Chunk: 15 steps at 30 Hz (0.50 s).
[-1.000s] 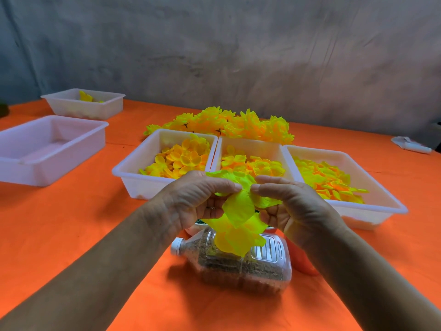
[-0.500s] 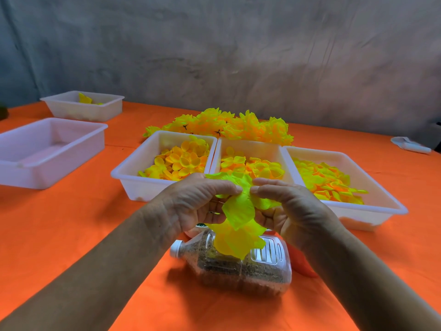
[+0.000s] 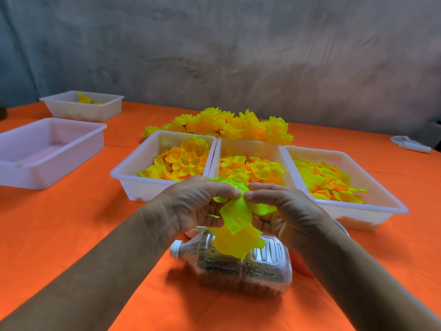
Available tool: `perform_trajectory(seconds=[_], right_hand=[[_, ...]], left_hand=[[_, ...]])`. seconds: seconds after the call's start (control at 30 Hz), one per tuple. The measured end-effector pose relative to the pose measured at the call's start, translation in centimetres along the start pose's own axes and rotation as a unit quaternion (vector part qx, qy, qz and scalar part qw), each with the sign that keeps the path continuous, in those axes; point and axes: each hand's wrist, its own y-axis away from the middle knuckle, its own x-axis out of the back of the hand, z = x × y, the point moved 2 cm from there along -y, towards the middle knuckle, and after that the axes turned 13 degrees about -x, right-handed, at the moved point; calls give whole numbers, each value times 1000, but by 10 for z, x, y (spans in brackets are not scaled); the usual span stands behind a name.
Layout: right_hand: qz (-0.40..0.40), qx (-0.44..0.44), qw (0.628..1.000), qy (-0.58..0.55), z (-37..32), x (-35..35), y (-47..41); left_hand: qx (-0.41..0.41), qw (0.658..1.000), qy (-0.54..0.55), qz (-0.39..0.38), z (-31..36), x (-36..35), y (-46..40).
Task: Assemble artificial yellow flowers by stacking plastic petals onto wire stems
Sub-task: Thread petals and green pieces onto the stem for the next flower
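Note:
A stack of large yellow-green petals [image 3: 235,218] hangs between my hands above the table's middle. My left hand [image 3: 198,204] grips the stack from the left with fingers curled round it. My right hand [image 3: 284,209] pinches it from the right, and the two fingertips meet at the top. The wire stem is hidden inside the petals. Three white trays hold loose petals: a left tray [image 3: 133,173], a middle tray [image 3: 250,146] and a right tray [image 3: 381,206]. Finished yellow flowers [image 3: 229,124] lie heaped behind them.
A clear plastic bottle [image 3: 238,266] filled with brown grains lies on its side under my hands on the orange table [image 3: 71,223]. Two more white trays sit at the left, one empty [image 3: 47,149], one far back [image 3: 83,107] with a few petals. A white object [image 3: 409,144] lies far right.
Both hands keep hold of the petal stack and have shifted only slightly. The lower petals have drooped and turned a little.

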Motion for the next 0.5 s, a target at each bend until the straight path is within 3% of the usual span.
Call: perform_trajectory(seconds=[0.5], right_hand=[[13,14,1000,1,-4,1,-3]], left_hand=[[-18,1000,-5,7,3,2,-3]])
